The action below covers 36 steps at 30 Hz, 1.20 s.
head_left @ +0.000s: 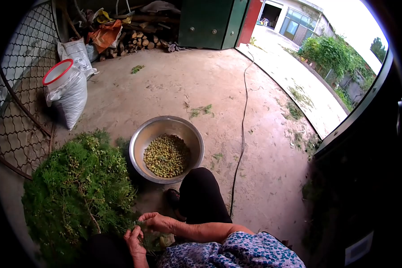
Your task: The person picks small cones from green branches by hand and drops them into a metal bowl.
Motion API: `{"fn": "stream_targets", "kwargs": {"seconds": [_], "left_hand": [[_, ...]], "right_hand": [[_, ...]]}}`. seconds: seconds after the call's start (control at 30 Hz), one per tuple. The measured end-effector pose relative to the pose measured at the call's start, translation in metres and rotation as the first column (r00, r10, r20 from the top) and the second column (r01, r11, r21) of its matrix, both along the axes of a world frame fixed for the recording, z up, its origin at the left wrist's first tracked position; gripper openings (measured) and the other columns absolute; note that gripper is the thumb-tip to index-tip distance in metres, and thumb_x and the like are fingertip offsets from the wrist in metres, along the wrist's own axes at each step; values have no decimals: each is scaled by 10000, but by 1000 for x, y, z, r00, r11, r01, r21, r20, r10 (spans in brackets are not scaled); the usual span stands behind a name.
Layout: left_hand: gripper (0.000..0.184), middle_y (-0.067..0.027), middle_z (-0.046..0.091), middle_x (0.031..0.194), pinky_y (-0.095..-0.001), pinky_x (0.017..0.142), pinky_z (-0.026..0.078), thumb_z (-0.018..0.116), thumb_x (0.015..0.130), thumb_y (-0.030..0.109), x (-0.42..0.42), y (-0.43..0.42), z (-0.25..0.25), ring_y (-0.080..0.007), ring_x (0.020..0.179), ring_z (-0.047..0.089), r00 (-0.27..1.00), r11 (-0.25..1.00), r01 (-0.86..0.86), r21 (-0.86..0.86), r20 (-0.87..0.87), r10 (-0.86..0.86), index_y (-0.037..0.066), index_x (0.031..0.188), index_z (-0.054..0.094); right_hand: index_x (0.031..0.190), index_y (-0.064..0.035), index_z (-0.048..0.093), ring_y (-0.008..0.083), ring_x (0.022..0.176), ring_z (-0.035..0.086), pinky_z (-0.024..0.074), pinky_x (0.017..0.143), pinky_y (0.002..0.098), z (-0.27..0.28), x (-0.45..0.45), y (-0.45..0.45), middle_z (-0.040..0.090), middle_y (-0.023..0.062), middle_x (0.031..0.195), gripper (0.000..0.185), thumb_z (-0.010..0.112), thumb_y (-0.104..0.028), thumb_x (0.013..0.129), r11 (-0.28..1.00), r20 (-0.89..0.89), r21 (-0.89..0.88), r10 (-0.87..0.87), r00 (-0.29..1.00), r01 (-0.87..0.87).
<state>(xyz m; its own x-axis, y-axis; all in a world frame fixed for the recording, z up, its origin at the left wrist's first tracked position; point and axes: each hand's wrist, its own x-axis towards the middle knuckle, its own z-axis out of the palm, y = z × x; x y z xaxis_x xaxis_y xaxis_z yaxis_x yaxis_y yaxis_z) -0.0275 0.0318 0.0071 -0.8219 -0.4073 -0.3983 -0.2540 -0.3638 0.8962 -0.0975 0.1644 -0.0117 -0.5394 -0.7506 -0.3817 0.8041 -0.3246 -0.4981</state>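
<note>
My left hand [134, 240] is closed, fingertips pinched on a small green sprig [140, 224] at the lower edge of the leafy heap. Just above and to the right, my right hand [158, 222] pinches at the same sprig; whatever lies between its fingertips is too small to make out. A big heap of green feathery conifer branches [82, 178], dotted with small pale-green cones, fills the floor on my left. In front of my knee stands a wide metal basin [136, 147], partly filled with small yellow-green cones [166, 156].
A white sack [71, 100] with a red-rimmed mouth leans by the wire mesh [20, 107]. Behind it are another white sack [78, 53] and stacked firewood [140, 41]. A black cable [242, 152] crosses the concrete floor. Green scraps [203, 109] lie scattered. The doorway is at right.
</note>
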Motion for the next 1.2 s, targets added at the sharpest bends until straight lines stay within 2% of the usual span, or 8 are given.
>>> {"fn": "stream_targets", "kwargs": {"seconds": [0.17, 0.43, 0.57, 0.73, 0.83, 0.97, 1.03, 1.2], "left_hand": [[183, 22, 451, 538, -212, 396, 269, 621, 760, 85, 0, -3, 0, -55, 421, 364, 998, 998, -47, 35, 34, 46, 79, 643, 480], [187, 38, 459, 559, -200, 391, 266, 654, 708, 83, 0, -8, 0, -25, 432, 356, 989, 997, 78, -14, 130, -76, 85, 667, 471], [148, 35, 478, 575, -212, 403, 296, 650, 691, 76, 0, -9, 3, -32, 445, 377, 986, 994, 96, 57, 130, -103, 71, 686, 502], [108, 29, 489, 569, -225, 429, 328, 636, 720, 93, 0, 9, 31, -70, 459, 418, 999, 971, 2, 241, 38, -12, 61, 694, 536], [135, 32, 464, 540, -216, 409, 302, 643, 745, 135, 2, -2, 8, -67, 438, 397, 998, 982, -16, 186, 55, 5, 68, 698, 535], [166, 48, 392, 509, -202, 398, 191, 622, 789, 196, -4, -8, -1, -44, 420, 318, 996, 981, -43, 187, 79, 29, 39, 783, 569], [187, 33, 435, 544, -216, 458, 252, 624, 789, 210, -3, -12, -4, -65, 474, 369, 998, 986, -18, 164, 57, 8, 31, 808, 575], [128, 9, 494, 596, -236, 522, 338, 633, 780, 171, -8, -13, 6, -96, 532, 451, 998, 998, -6, 70, -63, 11, 71, 758, 555]], "right_hand": [[997, -43, 529, 81, 602, 533, 421, 493, 213, 0, 8, -4, 581, 9, 730, 230, 562, -6, 772, 1000, -90, -22, 12, 996, -14], [960, -18, 545, 82, 521, 476, 408, 486, 214, 9, 5, -2, 527, 8, 620, 156, 571, -74, 816, 948, -387, 317, 141, 911, -12], [920, -33, 554, 83, 472, 462, 374, 416, 225, 7, 8, -3, 528, 8, 600, 121, 578, -94, 819, 953, -394, 302, 89, 915, 38], [866, -17, 569, 92, 501, 489, 375, 414, 218, 6, 7, -5, 547, 8, 633, 94, 569, -107, 838, 995, 3, 83, -51, 999, 50], [874, -27, 571, 84, 570, 523, 409, 477, 210, 0, 4, -1, 565, -3, 697, 87, 569, -107, 839, 1000, -42, 16, -5, 999, 6], [820, -13, 557, 155, 556, 535, 427, 499, 243, 11, -3, 6, 569, 74, 692, 25, 547, -32, 807, 978, 68, 101, -188, 980, 180], [807, -16, 551, 184, 613, 559, 450, 534, 278, -18, -10, 6, 570, 75, 716, 32, 553, -48, 800, 959, 55, 91, -274, 960, 269], [896, 6, 511, 242, 743, 537, 479, 668, 364, 13, -57, 32, 532, 113, 828, 141, 459, -123, 877, 864, 25, 185, -481, 877, 469]]}}
